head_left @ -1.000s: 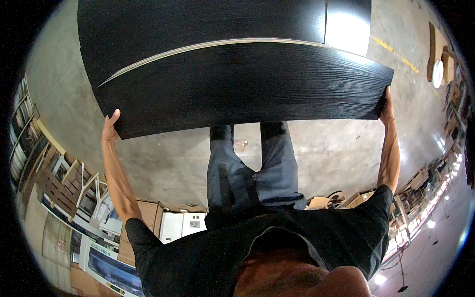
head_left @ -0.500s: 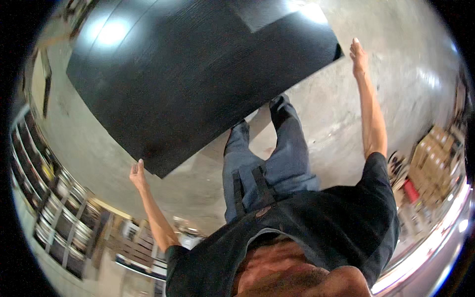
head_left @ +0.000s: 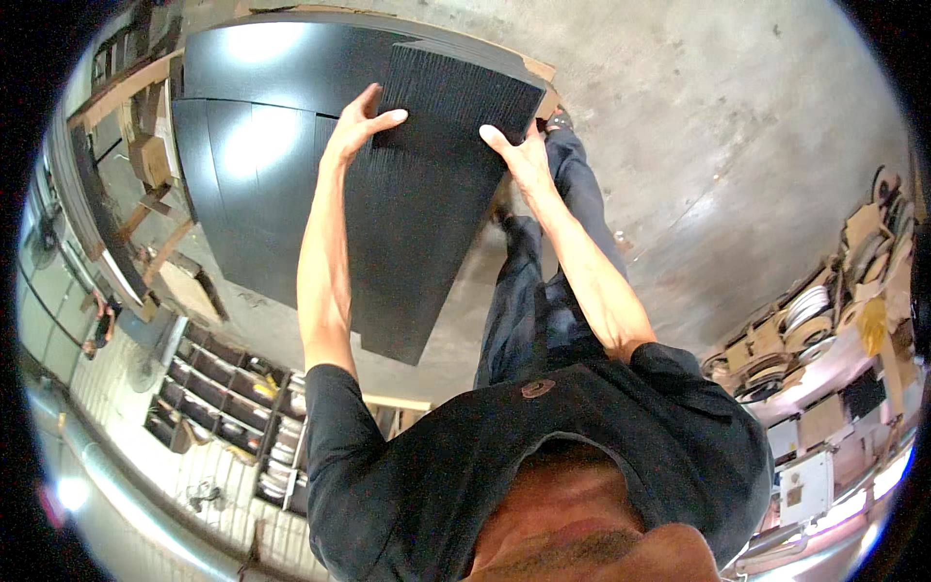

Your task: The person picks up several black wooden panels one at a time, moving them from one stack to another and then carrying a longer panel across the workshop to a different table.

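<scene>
Black boards with a wood-grain face lie in a broad stack (head_left: 407,252) in front of me. On top, toward the far right, sits a smaller ribbed black board (head_left: 456,92). My left hand (head_left: 361,124) is at that board's left edge, thumb and fingers spread apart, the thumb tip over its face. At the right edge, my right hand (head_left: 527,163) has its thumb stretched out onto the black surface. Its other fingers are partly hidden along the side, and I see no firm grip.
Tan cardboard or wood (head_left: 549,97) shows under the stack's right corner. A wooden frame (head_left: 145,155) stands at the left. A shelf rack (head_left: 223,383) is at the lower left. Rolls and cartons (head_left: 805,320) crowd the right side. Concrete floor (head_left: 698,116) lies beyond my legs.
My hands were wide apart, off the boards' corners; now both have come inward to the smaller top board. My view has turned, so the stack appears further left and angled differently.
</scene>
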A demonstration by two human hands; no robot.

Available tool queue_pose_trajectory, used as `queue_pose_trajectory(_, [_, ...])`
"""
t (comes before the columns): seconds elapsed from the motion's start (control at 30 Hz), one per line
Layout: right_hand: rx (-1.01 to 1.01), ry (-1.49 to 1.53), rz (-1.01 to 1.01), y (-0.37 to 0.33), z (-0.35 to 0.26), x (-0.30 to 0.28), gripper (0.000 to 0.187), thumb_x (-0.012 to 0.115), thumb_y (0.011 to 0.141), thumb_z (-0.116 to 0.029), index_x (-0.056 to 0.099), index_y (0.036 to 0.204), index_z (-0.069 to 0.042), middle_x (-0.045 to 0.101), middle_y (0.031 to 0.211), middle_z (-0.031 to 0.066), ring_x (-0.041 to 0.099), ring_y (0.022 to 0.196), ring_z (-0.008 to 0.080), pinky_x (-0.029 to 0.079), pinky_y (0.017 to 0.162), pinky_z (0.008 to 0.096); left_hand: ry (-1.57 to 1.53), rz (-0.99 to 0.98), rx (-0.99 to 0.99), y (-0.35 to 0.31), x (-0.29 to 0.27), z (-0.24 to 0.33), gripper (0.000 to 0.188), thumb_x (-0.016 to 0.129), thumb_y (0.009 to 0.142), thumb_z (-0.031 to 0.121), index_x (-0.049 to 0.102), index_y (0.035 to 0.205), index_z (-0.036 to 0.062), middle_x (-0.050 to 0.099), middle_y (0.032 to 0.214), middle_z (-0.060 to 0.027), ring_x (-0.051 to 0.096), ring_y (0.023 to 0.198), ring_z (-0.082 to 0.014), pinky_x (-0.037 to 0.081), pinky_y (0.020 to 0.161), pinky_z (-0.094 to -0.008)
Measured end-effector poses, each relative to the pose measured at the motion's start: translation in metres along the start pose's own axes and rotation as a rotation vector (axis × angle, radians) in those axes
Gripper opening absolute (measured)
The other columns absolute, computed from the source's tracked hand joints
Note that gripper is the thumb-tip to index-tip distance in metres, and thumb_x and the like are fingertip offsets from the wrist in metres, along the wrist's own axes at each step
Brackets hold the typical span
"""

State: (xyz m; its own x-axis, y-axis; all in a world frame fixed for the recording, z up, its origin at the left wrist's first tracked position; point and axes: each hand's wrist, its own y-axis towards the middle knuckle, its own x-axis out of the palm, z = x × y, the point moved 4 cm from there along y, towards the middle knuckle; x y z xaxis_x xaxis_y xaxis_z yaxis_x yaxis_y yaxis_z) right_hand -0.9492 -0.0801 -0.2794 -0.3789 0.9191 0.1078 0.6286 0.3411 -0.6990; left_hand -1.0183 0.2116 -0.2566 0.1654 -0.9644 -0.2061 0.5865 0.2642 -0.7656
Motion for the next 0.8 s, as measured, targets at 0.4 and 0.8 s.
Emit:
queue_pose_trajectory(0.4, [0.085,0.148,0.111,0.005,-0.001,0.013,0.099,0.090,0.068,-0.027,0.032,0.142,0.005,0.054,0.131,0.0200,0.056,0.117,0.0282,0.045,0.100,0.0356,-0.165,-0.112,-0.262,0.015,0.032,0.020,0.065,0.088,0.066,0.020,0.060,0.121,0.0008,0.066,0.114,-0.0117,0.063,0.104,-0.0246,0.049,0.095,-0.0395])
queue_pose_trajectory(0.8, [0.166,0.185,0.023,0.010,-0.013,0.008,0.093,0.087,0.070,-0.032,0.036,0.141,0.001,0.055,0.132,0.0165,0.055,0.118,0.0276,0.044,0.101,0.0384,0.005,-0.062,-0.049,0.009,0.035,0.029,0.064,0.089,0.066,0.018,0.059,0.121,0.0004,0.066,0.114,-0.0098,0.063,0.104,-0.0223,0.048,0.097,-0.0369])
